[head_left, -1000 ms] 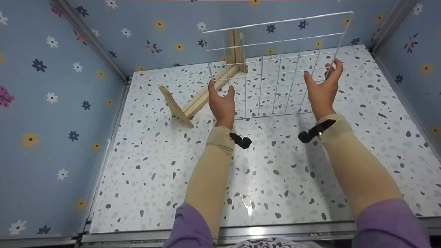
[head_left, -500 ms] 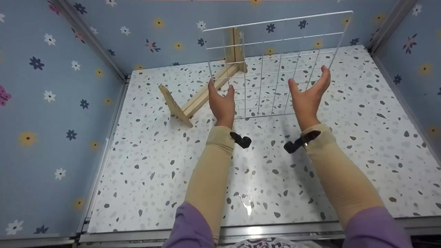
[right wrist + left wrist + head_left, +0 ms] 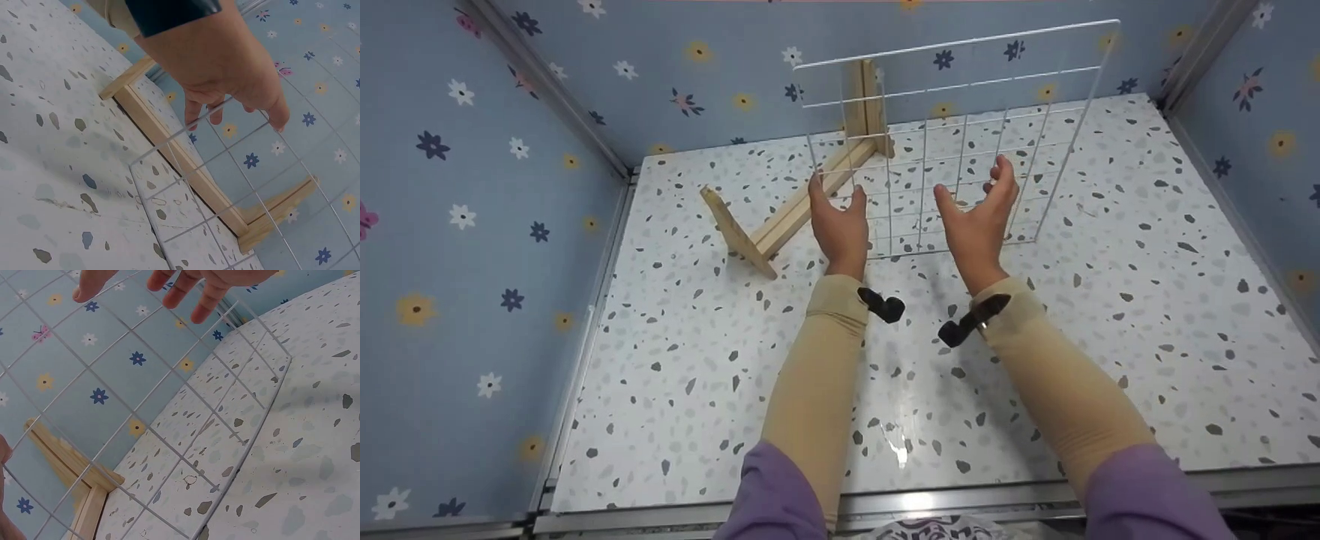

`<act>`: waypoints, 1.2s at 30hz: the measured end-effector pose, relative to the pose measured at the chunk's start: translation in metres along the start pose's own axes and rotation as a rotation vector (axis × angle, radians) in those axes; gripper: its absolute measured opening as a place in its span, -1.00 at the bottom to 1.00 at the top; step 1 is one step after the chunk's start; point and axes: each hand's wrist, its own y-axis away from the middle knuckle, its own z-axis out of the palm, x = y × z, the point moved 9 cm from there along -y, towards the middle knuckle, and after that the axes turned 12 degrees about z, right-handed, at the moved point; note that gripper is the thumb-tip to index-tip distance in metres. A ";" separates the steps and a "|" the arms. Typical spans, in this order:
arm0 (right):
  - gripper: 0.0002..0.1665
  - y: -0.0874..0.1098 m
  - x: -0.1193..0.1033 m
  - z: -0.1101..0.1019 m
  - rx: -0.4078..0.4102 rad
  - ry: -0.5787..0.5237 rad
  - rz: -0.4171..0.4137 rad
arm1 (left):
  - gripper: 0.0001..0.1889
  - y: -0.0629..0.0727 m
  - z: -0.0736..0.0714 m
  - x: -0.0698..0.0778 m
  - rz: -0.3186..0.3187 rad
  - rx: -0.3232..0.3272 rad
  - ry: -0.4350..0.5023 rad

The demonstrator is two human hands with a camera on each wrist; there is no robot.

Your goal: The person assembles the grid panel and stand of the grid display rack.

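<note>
A white wire grid panel (image 3: 924,180) stands nearly upright on the speckled table. Its left side edge is gripped by my left hand (image 3: 841,229), whose fingers wrap the wire in the right wrist view. My right hand (image 3: 979,225) is in front of the panel's lower middle, away from its right edge. Thumb and fingers are spread apart, and the left wrist view shows its fingers (image 3: 208,304) loosely extended over the wires. Whether they touch the wire I cannot tell. Behind the panel lies a wooden stand (image 3: 787,225) with a long bar and an upright piece at each end.
Blue flower-patterned panels (image 3: 607,97) wall in the back and sides. A metal rail (image 3: 930,504) runs along the near edge of the white speckled table (image 3: 697,420). The wooden stand sits left of centre, partly behind the grid, one end near the back wall.
My right hand has left the panel's right edge and moved left across its front, toward my left hand. The left hand and panel have stayed almost still.
</note>
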 end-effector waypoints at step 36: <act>-0.04 -0.005 -0.002 0.042 -0.006 0.050 0.124 | -0.22 0.005 0.000 -0.002 0.012 0.002 -0.005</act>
